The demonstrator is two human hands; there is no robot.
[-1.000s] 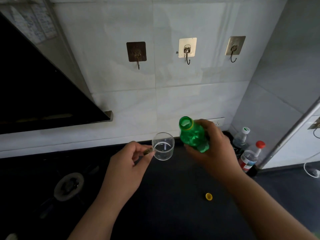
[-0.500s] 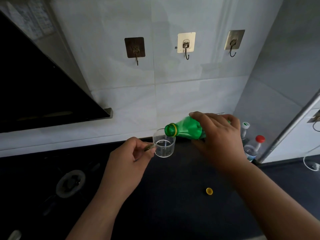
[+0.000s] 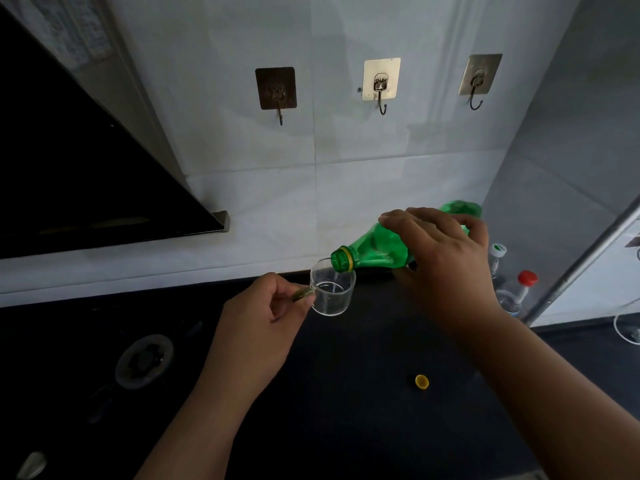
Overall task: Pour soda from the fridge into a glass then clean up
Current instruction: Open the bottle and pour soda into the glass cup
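Step in hand: pouring, judged from the uncapped mouth at the rim; no stream of soda is plain to see.
Bottle: the green bottle [image 3: 377, 247] lies almost level at centre right of the frame, its long axis running from the mouth at lower left up to the base at upper right.
Right hand: the right hand [image 3: 446, 268] comes over the bottle's body from above, fingers curled round it and thumb beneath; it is the hand that sets the tilt.
Glass: the small clear glass [image 3: 332, 289] stands upright at mid-frame, just left of and below the bottle's neck. Whether it rests on the dark countertop [image 3: 346, 403] or is lifted, I cannot tell.
Left hand: the left hand [image 3: 263, 317] pinches the glass's side handle [image 3: 303, 293] between thumb and curled fingers, steadying it from the left.
Key relation: the bottle mouth [image 3: 341, 260] sits over the glass's far right rim, touching it or just above. Any further tilt should turn about that point, mouth down and base up.
Fill: a faint ring low inside the glass may be liquid; too dim to say.
Cap: the yellow cap [image 3: 421, 381] lies on the countertop at lower right, well apart from both hands.
Risk: with the mouth so near the rim's edge, soda may run down the outside.
Left to do: finish the pour, recap, put away.
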